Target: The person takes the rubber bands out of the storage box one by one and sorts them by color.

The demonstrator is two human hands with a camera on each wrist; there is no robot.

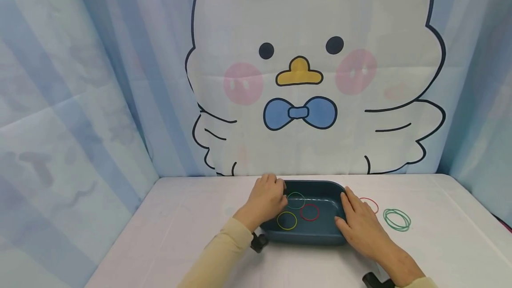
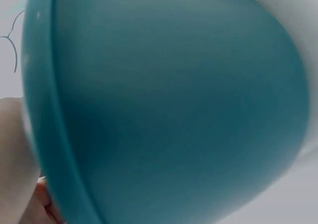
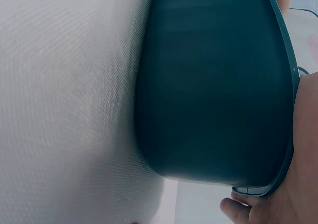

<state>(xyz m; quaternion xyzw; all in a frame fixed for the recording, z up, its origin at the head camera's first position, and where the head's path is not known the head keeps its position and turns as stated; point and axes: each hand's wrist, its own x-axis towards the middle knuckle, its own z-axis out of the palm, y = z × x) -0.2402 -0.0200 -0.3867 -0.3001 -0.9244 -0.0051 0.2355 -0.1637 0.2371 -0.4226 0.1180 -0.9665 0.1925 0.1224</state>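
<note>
A dark teal rectangular tray [image 1: 320, 237] with rounded corners sits on the table; in both wrist views its outer side wall fills much of the picture. My left hand [image 1: 265, 201] grips the left rim with curled fingers. At the right end, my right hand [image 1: 362, 226] holds the rim, its thumb reaching over the inside and other fingers hanging outside the corner in the right wrist view. Inside the tray lie a green rubber band [image 1: 296, 208], a red rubber band [image 1: 310, 220] and a yellow rubber band [image 1: 287, 229], spread apart on the floor.
Right of the tray, partly hidden behind my right hand, is another red rubber band [image 1: 377, 206]. Beside it lies a loose bundle of green rubber bands [image 1: 409, 222]. The white-covered table [image 1: 180, 217] meets a printed curtain [image 1: 312, 154] at the back.
</note>
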